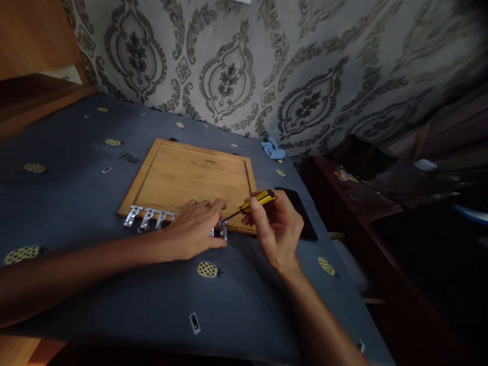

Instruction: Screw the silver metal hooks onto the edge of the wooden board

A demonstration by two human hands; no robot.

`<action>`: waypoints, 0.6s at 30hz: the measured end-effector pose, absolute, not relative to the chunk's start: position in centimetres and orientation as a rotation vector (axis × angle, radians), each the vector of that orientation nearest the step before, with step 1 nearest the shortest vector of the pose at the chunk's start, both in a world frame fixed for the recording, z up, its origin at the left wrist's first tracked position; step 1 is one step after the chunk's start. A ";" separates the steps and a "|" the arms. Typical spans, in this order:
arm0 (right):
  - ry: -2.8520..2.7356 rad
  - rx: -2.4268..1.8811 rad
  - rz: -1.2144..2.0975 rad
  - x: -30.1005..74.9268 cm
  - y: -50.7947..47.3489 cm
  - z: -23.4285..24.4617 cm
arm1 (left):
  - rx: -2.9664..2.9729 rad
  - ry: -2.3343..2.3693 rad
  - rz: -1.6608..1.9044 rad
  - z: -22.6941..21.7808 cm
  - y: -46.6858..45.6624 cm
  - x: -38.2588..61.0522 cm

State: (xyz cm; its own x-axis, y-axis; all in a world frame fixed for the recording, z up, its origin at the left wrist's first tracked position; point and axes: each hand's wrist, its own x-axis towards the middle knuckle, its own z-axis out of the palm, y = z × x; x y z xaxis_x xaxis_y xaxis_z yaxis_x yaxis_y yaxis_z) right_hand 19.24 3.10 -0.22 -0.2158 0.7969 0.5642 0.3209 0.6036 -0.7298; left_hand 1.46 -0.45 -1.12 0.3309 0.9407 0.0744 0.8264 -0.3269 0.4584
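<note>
A framed wooden board [196,176] lies on the blue table cover. Along its near edge runs a metal hook rail [147,214] with several silver hooks, its middle part hidden beneath my left hand. My left hand [192,226] is bent over that edge, its index finger above the rightmost hook [223,230] and its thumb below, gripping the rail there. In my right hand [276,227] is a yellow-and-black screwdriver [260,199], held between thumb and fingers. Its thin shaft slants down to the left, and the tip meets the rail by the rightmost hook.
A dark flat object [297,211] rests right of the board. A crumpled blue cloth [273,149] lies near the patterned wall [227,70]. Left of the board is a small clear item [128,156]. Brown wooden furniture [26,100] borders the table's left side.
</note>
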 end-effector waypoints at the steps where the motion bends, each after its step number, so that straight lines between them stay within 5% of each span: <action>1: -1.796 -0.908 0.576 19.2 3.1 -0.2 | 2.263 1.573 0.470 -1.1 -0.4 1.5; 18: -1.752 -0.957 0.489 18.6 2.5 -0.9 | 2.242 1.574 0.411 -0.8 -0.4 1.5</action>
